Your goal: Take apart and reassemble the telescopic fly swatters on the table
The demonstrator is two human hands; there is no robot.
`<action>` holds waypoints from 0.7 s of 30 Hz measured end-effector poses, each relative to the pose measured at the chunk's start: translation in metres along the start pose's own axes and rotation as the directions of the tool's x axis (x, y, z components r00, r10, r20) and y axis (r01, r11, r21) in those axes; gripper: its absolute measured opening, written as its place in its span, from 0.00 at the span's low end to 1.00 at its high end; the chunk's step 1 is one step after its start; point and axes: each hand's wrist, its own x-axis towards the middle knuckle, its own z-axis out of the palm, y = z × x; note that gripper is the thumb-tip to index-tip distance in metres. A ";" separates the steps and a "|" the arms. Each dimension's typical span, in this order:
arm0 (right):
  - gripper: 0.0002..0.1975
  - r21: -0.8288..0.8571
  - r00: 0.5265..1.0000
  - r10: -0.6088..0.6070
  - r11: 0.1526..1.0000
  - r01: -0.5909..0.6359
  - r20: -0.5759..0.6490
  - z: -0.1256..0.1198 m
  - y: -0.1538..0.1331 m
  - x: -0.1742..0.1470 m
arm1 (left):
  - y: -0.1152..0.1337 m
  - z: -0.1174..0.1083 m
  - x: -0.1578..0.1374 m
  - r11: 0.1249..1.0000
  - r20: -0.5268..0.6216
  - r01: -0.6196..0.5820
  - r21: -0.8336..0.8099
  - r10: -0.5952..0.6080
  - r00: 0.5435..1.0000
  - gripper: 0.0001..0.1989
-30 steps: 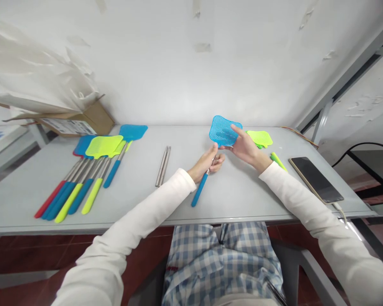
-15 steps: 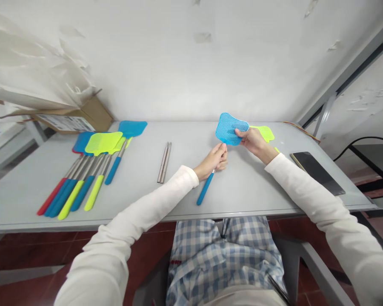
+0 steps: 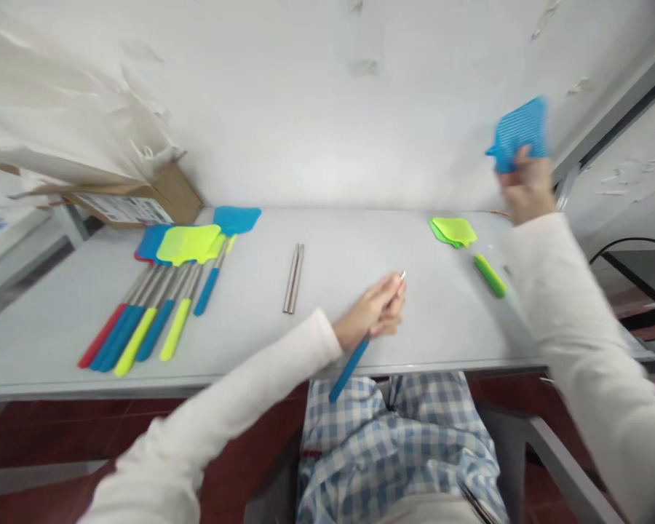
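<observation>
My left hand (image 3: pixel 374 309) is closed round a fly swatter handle (image 3: pixel 349 370) with a blue grip, whose silver metal end sticks out above the fingers. The grip points down over the table's front edge. High at the right, my right hand (image 3: pixel 527 185) pinches a blue fly swatter head (image 3: pixel 521 131), smeared by motion and apart from the handle. Below it on the table lie green and yellow swatter heads (image 3: pixel 454 231) and a green grip (image 3: pixel 490 276). Two bare metal tubes (image 3: pixel 293 279) rest left of my left hand.
Several fly swatters (image 3: pixel 158 313) with red, blue and yellow-green grips lie bunched on the left of the grey table (image 3: pixel 240 327). Behind them stands an open cardboard box (image 3: pixel 169 193). A white wall (image 3: pixel 327 131) borders the table's back edge.
The blue swatter head has come off the handle; my right hand has carried it up and to the right. My left hand has lowered a little with the handle. My right arm now covers the phone.
</observation>
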 end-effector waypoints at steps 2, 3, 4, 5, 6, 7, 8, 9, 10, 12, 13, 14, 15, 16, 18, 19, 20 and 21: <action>0.20 0.056 0.984 0.006 0.998 0.004 -0.177 -0.037 -0.013 0.001 | -0.001 -0.008 -0.014 1.000 0.013 -0.007 -0.015 0.007 1.000 0.18; 0.17 0.063 0.972 0.036 0.998 -0.022 -0.234 -0.051 -0.016 -0.001 | 0.001 -0.013 -0.017 0.999 0.011 0.004 -0.039 -0.004 1.000 0.17; 0.14 0.052 0.967 0.074 0.997 -0.063 -0.244 -0.061 -0.017 -0.005 | 0.004 -0.017 -0.017 0.997 0.002 0.003 -0.082 -0.002 1.000 0.16; 0.12 0.034 0.967 0.119 0.993 -0.114 -0.225 -0.068 -0.015 -0.010 | 0.007 -0.021 -0.015 0.991 -0.006 0.005 -0.133 -0.006 1.000 0.15; 0.10 0.012 0.967 0.166 0.986 -0.167 -0.195 -0.071 -0.010 -0.014 | 0.010 -0.025 -0.012 0.983 -0.009 0.012 -0.182 -0.014 1.000 0.15; 0.08 0.002 0.964 0.202 0.979 -0.205 -0.174 -0.071 -0.004 -0.018 | 0.013 -0.027 -0.008 0.974 -0.015 0.018 -0.228 -0.022 1.000 0.15; 0.06 -0.002 0.958 0.236 0.971 -0.240 -0.160 -0.071 0.003 -0.021 | 0.014 -0.028 -0.005 0.964 -0.021 0.025 -0.266 -0.031 0.999 0.17; 0.04 -0.022 0.949 0.281 0.958 -0.286 -0.141 -0.070 0.012 -0.022 | 0.014 -0.029 -0.001 0.955 -0.032 0.026 -0.297 -0.037 0.999 0.19; 0.03 -0.065 0.937 0.329 0.939 -0.338 -0.121 -0.068 0.020 -0.022 | 0.014 -0.030 0.001 0.946 -0.047 0.023 -0.322 -0.041 0.998 0.21; 0.02 -0.198 0.908 0.410 0.886 -0.418 -0.086 -0.067 0.038 -0.018 | 0.014 -0.032 0.006 0.932 -0.083 0.008 -0.362 -0.040 0.996 0.25; 0.03 -0.261 0.892 0.446 0.854 -0.449 -0.076 -0.067 0.046 -0.014 | 0.015 -0.034 0.009 0.926 -0.096 0.003 -0.377 -0.042 0.995 0.27; 0.05 -0.316 0.873 0.483 0.819 -0.478 -0.070 -0.068 0.054 -0.010 | 0.016 -0.035 0.012 0.921 -0.102 0.001 -0.390 -0.044 0.994 0.29; 0.07 -0.369 0.853 0.516 0.780 -0.506 -0.079 -0.069 0.061 -0.006 | 0.018 -0.037 0.014 0.917 -0.101 0.005 -0.399 -0.050 0.994 0.30; 0.08 -0.440 0.834 0.544 0.729 -0.524 -0.092 -0.071 0.067 -0.002 | 0.020 -0.039 0.017 0.914 -0.095 0.011 -0.406 -0.055 0.994 0.31; 0.14 -0.609 0.803 0.582 0.594 -0.526 -0.125 -0.074 0.079 0.005 | 0.025 -0.040 0.024 0.911 -0.079 0.025 -0.413 -0.063 0.995 0.31; 0.18 -0.685 0.799 0.582 0.521 -0.508 -0.150 -0.076 0.084 0.008 | 0.027 -0.039 0.027 0.910 -0.076 0.024 -0.414 -0.061 0.995 0.30; 0.23 -0.745 0.804 0.567 0.455 -0.488 -0.180 -0.076 0.089 0.010 | 0.029 -0.039 0.030 0.909 -0.077 0.016 -0.416 -0.052 0.996 0.30; 0.28 -0.787 0.817 0.536 0.402 -0.468 -0.212 -0.076 0.094 0.011 | 0.030 -0.038 0.033 0.908 -0.083 0.000 -0.419 -0.038 0.996 0.29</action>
